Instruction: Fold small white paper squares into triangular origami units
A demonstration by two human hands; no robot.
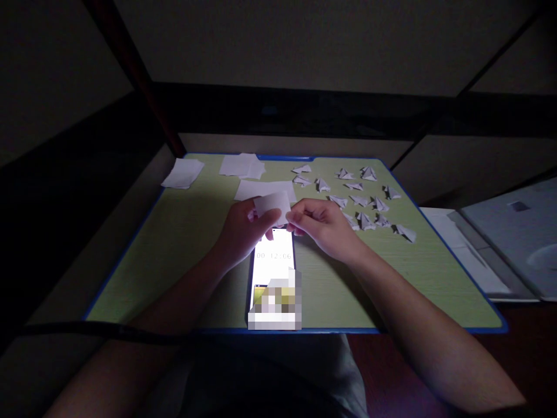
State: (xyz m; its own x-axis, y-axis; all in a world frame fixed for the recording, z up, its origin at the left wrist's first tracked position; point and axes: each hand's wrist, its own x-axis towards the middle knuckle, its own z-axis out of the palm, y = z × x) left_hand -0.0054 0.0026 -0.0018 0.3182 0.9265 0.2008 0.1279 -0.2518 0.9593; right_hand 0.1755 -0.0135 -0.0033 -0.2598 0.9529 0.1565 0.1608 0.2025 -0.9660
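Observation:
My left hand [242,231] and my right hand [319,225] meet over the middle of a green table with a blue rim [143,217]. Together they pinch a small folded piece of white paper [273,206], each gripping one side. Right under the hands lies a lit phone [273,264] showing a timer. Several finished small folded paper shapes [364,203] are spread on the table to the right of my right hand.
Flat white paper sheets lie at the back: one stack at the far left [183,173], one behind it centre [242,166], one just beyond the hands [261,189]. A grey flat board or folder [505,244] sits off the table's right edge. The room is dark.

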